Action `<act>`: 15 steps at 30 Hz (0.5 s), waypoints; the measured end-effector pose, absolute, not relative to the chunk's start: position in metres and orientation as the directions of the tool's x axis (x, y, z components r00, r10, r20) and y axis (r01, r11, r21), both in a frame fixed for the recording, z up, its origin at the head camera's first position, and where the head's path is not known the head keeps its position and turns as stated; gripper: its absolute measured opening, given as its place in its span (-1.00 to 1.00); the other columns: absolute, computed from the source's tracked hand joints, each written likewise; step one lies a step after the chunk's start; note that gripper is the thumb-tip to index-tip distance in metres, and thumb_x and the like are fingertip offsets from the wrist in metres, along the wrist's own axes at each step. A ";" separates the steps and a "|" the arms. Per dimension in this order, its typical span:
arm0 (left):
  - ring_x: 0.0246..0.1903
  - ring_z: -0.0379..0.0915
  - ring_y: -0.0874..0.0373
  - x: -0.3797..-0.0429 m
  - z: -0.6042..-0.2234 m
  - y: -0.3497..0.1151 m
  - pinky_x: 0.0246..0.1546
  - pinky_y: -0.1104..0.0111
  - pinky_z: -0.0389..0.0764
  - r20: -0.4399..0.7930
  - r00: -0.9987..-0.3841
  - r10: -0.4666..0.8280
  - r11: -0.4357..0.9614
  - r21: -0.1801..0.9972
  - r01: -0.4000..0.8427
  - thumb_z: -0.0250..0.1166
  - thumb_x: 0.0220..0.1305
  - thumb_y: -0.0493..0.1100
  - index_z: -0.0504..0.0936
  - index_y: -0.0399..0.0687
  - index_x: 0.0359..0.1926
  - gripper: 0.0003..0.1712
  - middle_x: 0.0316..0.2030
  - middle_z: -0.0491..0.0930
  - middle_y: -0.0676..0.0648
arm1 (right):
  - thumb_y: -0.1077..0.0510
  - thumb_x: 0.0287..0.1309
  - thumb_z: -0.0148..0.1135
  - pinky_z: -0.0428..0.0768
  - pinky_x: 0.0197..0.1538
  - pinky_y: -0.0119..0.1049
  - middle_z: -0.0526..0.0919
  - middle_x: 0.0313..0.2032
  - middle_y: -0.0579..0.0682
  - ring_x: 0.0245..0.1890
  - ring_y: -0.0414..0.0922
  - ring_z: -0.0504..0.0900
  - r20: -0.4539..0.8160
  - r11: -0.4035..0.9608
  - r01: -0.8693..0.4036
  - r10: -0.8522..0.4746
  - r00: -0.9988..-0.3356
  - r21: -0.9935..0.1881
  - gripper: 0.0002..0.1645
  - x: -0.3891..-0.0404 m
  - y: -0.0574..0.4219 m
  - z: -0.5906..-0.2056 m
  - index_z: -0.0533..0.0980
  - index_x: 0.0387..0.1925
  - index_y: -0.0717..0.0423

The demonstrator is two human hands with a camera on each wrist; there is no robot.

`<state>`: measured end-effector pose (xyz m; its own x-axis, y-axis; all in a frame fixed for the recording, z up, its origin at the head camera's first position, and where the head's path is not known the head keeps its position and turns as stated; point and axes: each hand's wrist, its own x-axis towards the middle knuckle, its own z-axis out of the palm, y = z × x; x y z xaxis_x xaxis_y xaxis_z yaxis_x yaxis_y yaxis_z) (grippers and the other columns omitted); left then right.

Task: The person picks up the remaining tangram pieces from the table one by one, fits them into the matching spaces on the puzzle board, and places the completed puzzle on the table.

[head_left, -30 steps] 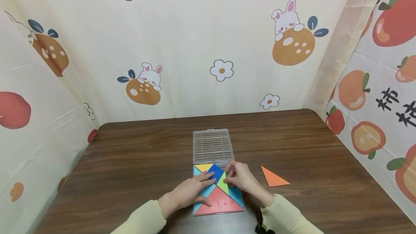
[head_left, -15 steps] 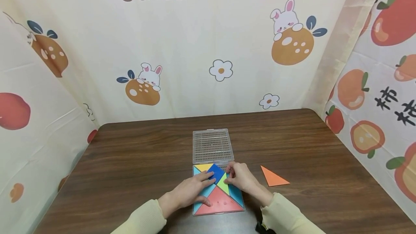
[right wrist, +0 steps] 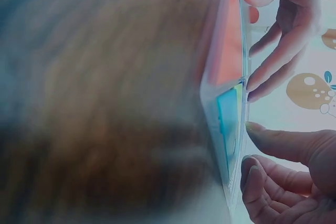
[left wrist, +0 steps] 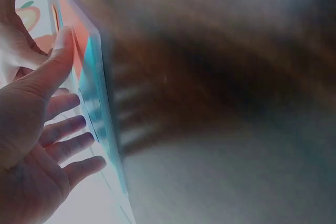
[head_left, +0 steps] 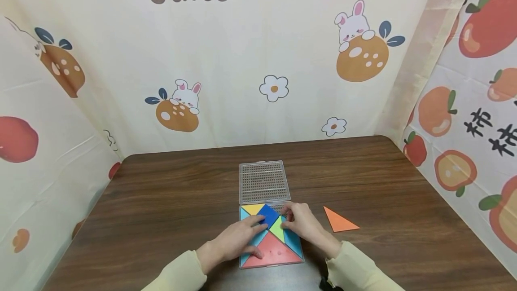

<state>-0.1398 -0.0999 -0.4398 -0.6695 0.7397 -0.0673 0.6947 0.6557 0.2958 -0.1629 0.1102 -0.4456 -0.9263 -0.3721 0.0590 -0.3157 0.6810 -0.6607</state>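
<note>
Head view: shallow clear tray [head_left: 271, 266] of flat pieces, placed on the table [head_left: 181, 192]. Left hand [head_left: 237, 239] spread over blue square [head_left: 268, 214] and red triangle [head_left: 274, 250], nothing gripped. Right hand [head_left: 304, 224] set at green piece [head_left: 277, 231]; whether pinched cannot be told. Orange triangle [head_left: 339, 221] laid apart, rightward. Pieces judged light, stiff, rather slippery; best taken by edges. "Juice", cropped "ice" and "柿" printed on backdrop [head_left: 234, 48].
Left wrist view: fingers extended, thumb at red triangle.
Right wrist view: thumb extended toward tray edge, other fingers curled; no lettering legible.
</note>
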 end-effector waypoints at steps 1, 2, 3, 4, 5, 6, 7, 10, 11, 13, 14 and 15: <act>0.14 0.22 0.04 -0.139 -0.440 -0.099 0.00 0.26 0.39 -0.055 -0.664 0.746 0.648 0.293 0.703 0.17 0.01 0.24 0.39 -0.11 0.16 -0.24 0.17 0.28 -0.12 | 0.30 -0.19 0.38 0.36 -0.63 -0.48 0.37 -0.67 -0.15 -0.67 -0.27 0.32 0.066 0.683 -0.322 -0.373 -0.925 -0.655 -0.79 -0.163 0.111 -0.446 0.52 -0.43 0.25; 0.13 0.23 0.04 -0.138 -0.440 -0.098 0.00 0.27 0.39 -0.038 -0.656 0.754 0.637 0.288 0.715 0.16 0.03 0.23 0.39 -0.13 0.15 -0.26 0.17 0.29 -0.12 | 0.30 -0.18 0.37 0.36 -0.62 -0.48 0.36 -0.67 -0.15 -0.66 -0.27 0.32 0.073 0.685 -0.328 -0.373 -0.925 -0.651 -0.80 -0.163 0.111 -0.446 0.53 -0.43 0.24; 0.13 0.24 0.05 -0.137 -0.440 -0.097 0.00 0.28 0.39 -0.020 -0.646 0.763 0.625 0.281 0.728 0.15 0.06 0.22 0.40 -0.14 0.15 -0.27 0.16 0.30 -0.13 | 0.30 -0.17 0.37 0.36 -0.62 -0.47 0.36 -0.67 -0.15 -0.66 -0.27 0.32 0.078 0.687 -0.332 -0.373 -0.924 -0.647 -0.81 -0.163 0.112 -0.445 0.53 -0.44 0.24; 0.12 0.25 0.05 -0.136 -0.440 -0.096 0.00 0.28 0.39 -0.006 -0.638 0.770 0.615 0.277 0.739 0.14 0.08 0.22 0.40 -0.16 0.14 -0.28 0.15 0.31 -0.13 | 0.30 -0.16 0.36 0.36 -0.62 -0.47 0.36 -0.66 -0.15 -0.65 -0.27 0.32 0.081 0.689 -0.334 -0.373 -0.924 -0.643 -0.82 -0.162 0.113 -0.445 0.53 -0.44 0.23; 0.12 0.25 0.04 -0.135 -0.441 -0.095 0.01 0.28 0.38 0.007 -0.630 0.777 0.605 0.271 0.749 0.12 0.09 0.21 0.41 -0.17 0.14 -0.30 0.15 0.31 -0.13 | 0.30 -0.15 0.35 0.36 -0.61 -0.47 0.37 -0.66 -0.15 -0.65 -0.27 0.32 0.083 0.690 -0.336 -0.373 -0.924 -0.641 -0.83 -0.162 0.114 -0.445 0.53 -0.44 0.23; 0.13 0.24 0.04 -0.134 -0.441 -0.094 0.01 0.27 0.38 0.009 -0.626 0.780 0.600 0.274 0.752 0.11 0.11 0.21 0.41 -0.17 0.14 -0.30 0.16 0.30 -0.13 | 0.30 -0.14 0.34 0.37 -0.60 -0.47 0.38 -0.65 -0.15 -0.64 -0.27 0.33 0.087 0.691 -0.341 -0.375 -0.923 -0.637 -0.84 -0.162 0.114 -0.444 0.53 -0.44 0.23; 0.14 0.22 0.03 -0.134 -0.441 -0.093 0.01 0.25 0.38 0.005 -0.624 0.781 0.598 0.284 0.750 0.10 0.12 0.21 0.40 -0.16 0.14 -0.31 0.17 0.29 -0.12 | 0.29 -0.13 0.33 0.38 -0.60 -0.48 0.39 -0.64 -0.15 -0.64 -0.27 0.34 0.093 0.694 -0.347 -0.376 -0.922 -0.631 -0.85 -0.161 0.115 -0.444 0.53 -0.44 0.22; 0.19 0.14 0.00 -0.131 -0.440 -0.089 0.04 0.17 0.33 -0.021 -0.626 0.779 0.601 0.309 0.737 0.06 0.16 0.20 0.38 -0.14 0.16 -0.33 0.21 0.25 -0.10 | 0.28 -0.10 0.32 0.41 -0.57 -0.49 0.42 -0.61 -0.14 -0.61 -0.28 0.36 0.110 0.708 -0.359 -0.373 -0.921 -0.608 -0.87 -0.159 0.118 -0.442 0.54 -0.44 0.22; 0.21 0.11 -0.01 -0.131 -0.440 -0.088 0.06 0.14 0.31 -0.031 -0.629 0.777 0.605 0.317 0.731 0.05 0.17 0.20 0.37 -0.13 0.17 -0.34 0.22 0.24 -0.09 | 0.28 -0.10 0.32 0.41 -0.57 -0.49 0.43 -0.61 -0.13 -0.61 -0.28 0.37 0.119 0.716 -0.363 -0.369 -0.922 -0.596 -0.87 -0.159 0.119 -0.442 0.54 -0.44 0.22; 0.22 0.08 -0.01 -0.129 -0.441 -0.087 0.06 0.09 0.29 -0.039 -0.633 0.773 0.610 0.319 0.726 0.04 0.20 0.18 0.36 -0.11 0.18 -0.36 0.23 0.22 -0.08 | 0.28 -0.11 0.33 0.42 -0.56 -0.49 0.44 -0.59 -0.12 -0.60 -0.26 0.38 0.139 0.738 -0.368 -0.354 -0.925 -0.566 -0.86 -0.157 0.122 -0.440 0.53 -0.43 0.22; 0.22 0.07 -0.02 -0.129 -0.442 -0.086 0.06 0.07 0.28 -0.036 -0.632 0.774 0.610 0.309 0.730 0.03 0.21 0.16 0.37 -0.11 0.18 -0.38 0.23 0.22 -0.09 | 0.28 -0.12 0.33 0.42 -0.55 -0.48 0.44 -0.58 -0.11 -0.59 -0.26 0.39 0.151 0.750 -0.369 -0.345 -0.926 -0.550 -0.85 -0.156 0.123 -0.440 0.53 -0.43 0.23; 0.22 0.07 -0.03 -0.128 -0.443 -0.085 0.07 0.06 0.27 -0.032 -0.632 0.774 0.610 0.302 0.733 0.03 0.22 0.16 0.37 -0.11 0.18 -0.39 0.23 0.22 -0.09 | 0.28 -0.13 0.34 0.44 -0.55 -0.48 0.45 -0.57 -0.09 -0.58 -0.25 0.41 0.164 0.760 -0.371 -0.337 -0.927 -0.534 -0.85 -0.155 0.125 -0.439 0.53 -0.44 0.23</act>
<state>-0.1282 -0.0852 -0.4425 -0.6319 0.7744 -0.0319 0.7325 0.6102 0.3018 -0.1553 0.1248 -0.4392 -0.9271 -0.3372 0.1637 -0.3706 0.7598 -0.5342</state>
